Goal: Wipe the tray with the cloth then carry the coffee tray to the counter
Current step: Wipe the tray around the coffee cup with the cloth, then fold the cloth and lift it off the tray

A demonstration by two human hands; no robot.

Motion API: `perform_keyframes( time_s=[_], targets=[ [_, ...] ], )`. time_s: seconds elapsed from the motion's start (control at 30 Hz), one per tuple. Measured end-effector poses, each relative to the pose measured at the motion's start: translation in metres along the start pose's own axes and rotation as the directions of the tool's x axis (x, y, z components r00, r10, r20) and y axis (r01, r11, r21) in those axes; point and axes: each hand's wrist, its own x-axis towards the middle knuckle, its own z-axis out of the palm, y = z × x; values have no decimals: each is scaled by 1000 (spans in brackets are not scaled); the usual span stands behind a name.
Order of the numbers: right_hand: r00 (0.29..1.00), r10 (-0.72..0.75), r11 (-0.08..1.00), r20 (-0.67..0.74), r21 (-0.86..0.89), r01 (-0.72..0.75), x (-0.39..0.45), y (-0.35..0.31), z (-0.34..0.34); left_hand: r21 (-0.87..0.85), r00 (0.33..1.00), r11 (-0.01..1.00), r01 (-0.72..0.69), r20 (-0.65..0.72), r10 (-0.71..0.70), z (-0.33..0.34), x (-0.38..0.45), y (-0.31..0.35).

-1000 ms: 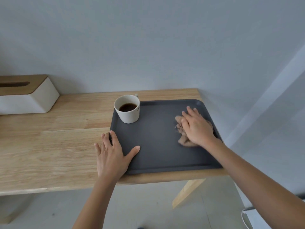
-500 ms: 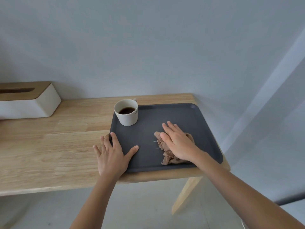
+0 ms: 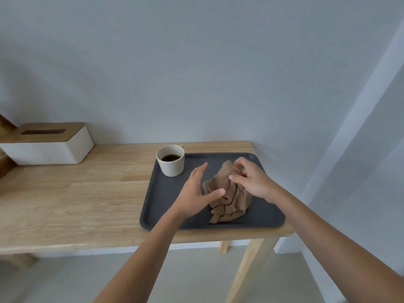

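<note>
A dark grey tray (image 3: 161, 202) lies on the right end of a light wooden table (image 3: 65, 200). A white cup of coffee (image 3: 171, 160) stands upright in the tray's far left corner. A crumpled brown cloth (image 3: 229, 202) is bunched in the tray's middle right. My right hand (image 3: 251, 180) pinches the cloth's top with fingertips. My left hand (image 3: 196, 193) hovers over the tray with fingers spread, its thumb at the cloth's left edge, holding nothing.
A white tissue box with a wooden lid (image 3: 48, 143) sits at the table's far left against the grey wall. The tray's right edge is close to the table's right end, above a slanted wooden leg (image 3: 247, 270). Pale floor lies below.
My left hand left the tray's near left rim and moved right over the tray toward the cloth. My right hand stopped pressing flat and pinched the cloth, which is bunched up higher.
</note>
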Motion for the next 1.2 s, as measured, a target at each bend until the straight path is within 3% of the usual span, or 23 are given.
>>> perform_keyframes(
  time_s=[0.13,0.2,0.4,0.53,0.8,0.93,1.0,1.07,1.13,1.2],
  targets=[
    [995,-92,957,24,279,81,-16,-39,-17,-237,969,971,-21,233,78,-18,12,19],
    [988,-148,942,47,312,126,-20,-56,-23,-293,957,956,-18,273,101,-32,11,28],
    [947,-287,935,143,255,245,-17,-97,-13,-220,948,975,-28,303,95,-93,-13,37],
    [910,-388,900,147,274,340,-7,-129,9,-285,955,958,32,291,54,-135,-40,28],
    [782,-527,836,332,372,405,26,-187,76,-369,972,926,81,236,9,-199,-79,-13],
    [771,-499,855,396,371,363,45,-198,99,-429,995,900,70,100,-30,-221,-87,-42],
    [797,-463,877,389,332,347,53,-198,109,-328,996,941,85,21,-82,-238,-88,-51],
    [829,-426,899,361,269,345,59,-195,121,-67,992,992,102,-61,-106,-252,-88,-58],
    [847,-398,917,353,181,356,61,-190,134,274,990,957,98,-129,-64,-261,-87,-61],
    [854,-384,923,350,150,354,60,-188,145,447,987,890,91,-160,-20,-270,-89,-61]
  ],
)
